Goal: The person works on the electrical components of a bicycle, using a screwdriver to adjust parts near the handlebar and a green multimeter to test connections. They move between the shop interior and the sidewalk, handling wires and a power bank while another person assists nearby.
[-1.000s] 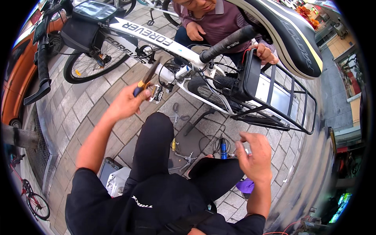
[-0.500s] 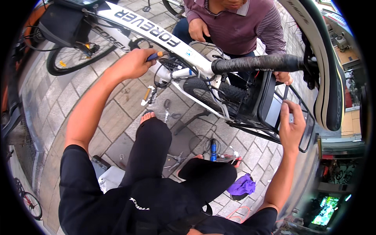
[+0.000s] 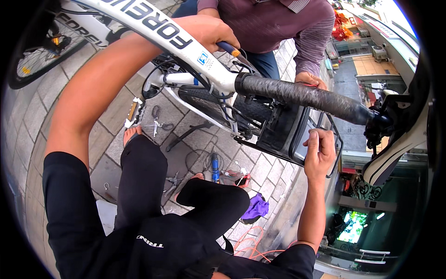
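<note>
My left hand (image 3: 211, 33) reaches beneath the white top tube (image 3: 186, 46) of a bicycle and is closed around a blue-and-orange handle (image 3: 228, 48). A slim shaft runs from it toward the seat tube, like a screwdriver's; its tip is hidden. My right hand (image 3: 320, 151) is beside the black rear rack (image 3: 291, 160), thumb and fingers curled together. What is between them, if anything, I cannot make out. Between my hands lies the grey-black wrapped seat post (image 3: 297, 95). A co-worker's hand (image 3: 311, 80) is behind it, near something red.
The saddle (image 3: 395, 153) juts out at the right. On the paving are a blue cylinder (image 3: 215, 167), a purple cloth (image 3: 255, 208), pliers-like tools (image 3: 173, 182) and an orange cord (image 3: 253, 242). A pedal (image 3: 134, 111) is near my foot. The co-worker (image 3: 274, 28) faces me across the bicycle.
My left hand has moved from the near side of the top tube to beyond it, toward the seat tube, with the tool. My right hand stays by the rack. The view has shifted.
</note>
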`<state>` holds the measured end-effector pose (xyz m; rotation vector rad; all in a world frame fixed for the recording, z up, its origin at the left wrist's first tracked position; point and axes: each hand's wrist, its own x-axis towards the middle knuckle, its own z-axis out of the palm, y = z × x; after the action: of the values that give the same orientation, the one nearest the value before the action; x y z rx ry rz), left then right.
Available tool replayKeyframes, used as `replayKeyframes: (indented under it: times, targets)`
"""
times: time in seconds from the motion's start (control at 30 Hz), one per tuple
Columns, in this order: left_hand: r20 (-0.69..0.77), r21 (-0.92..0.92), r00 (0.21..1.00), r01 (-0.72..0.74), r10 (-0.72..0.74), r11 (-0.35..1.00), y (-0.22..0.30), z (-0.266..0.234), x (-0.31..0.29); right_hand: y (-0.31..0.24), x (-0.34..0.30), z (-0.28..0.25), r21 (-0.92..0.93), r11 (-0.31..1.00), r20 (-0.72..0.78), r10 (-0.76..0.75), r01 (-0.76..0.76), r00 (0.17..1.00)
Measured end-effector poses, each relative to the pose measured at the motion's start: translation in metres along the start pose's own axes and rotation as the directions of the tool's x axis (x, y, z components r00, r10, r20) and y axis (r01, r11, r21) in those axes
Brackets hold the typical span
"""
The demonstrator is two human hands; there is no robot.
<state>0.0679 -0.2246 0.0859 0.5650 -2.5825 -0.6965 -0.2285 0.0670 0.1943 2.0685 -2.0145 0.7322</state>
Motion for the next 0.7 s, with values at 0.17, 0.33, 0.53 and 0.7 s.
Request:
replayKeyframes:
  times: [0.17, 0.33, 0.53, 0.7]
  targets:
    - [0.075, -0.041, 0.982, -0.171, 0.174, 0.984, -0.001, 0.011, 0.025, 0.002, 0.001, 0.000, 0.010, 1.000, 0.021, 0.006, -0.007, 1.000]
    - [-0.015, -0.093, 0.957, -0.288, 0.288, 0.953, -0.001, 0.021, 0.035, 0.006, -0.001, -0.002, -0.037, 0.999, 0.059, -0.027, 0.030, 0.998]
    - [0.023, -0.002, 0.966, -0.256, 0.256, 0.967, -0.004, 0.024, 0.040, 0.008, 0.001, -0.002, -0.068, 0.997, 0.069, -0.030, 0.034, 0.997]
    - [0.051, -0.054, 0.968, -0.244, 0.246, 0.968, 0.008, 0.015, 0.035, 0.009, -0.001, -0.003, -0.069, 0.998, 0.087, -0.003, 0.009, 0.996]
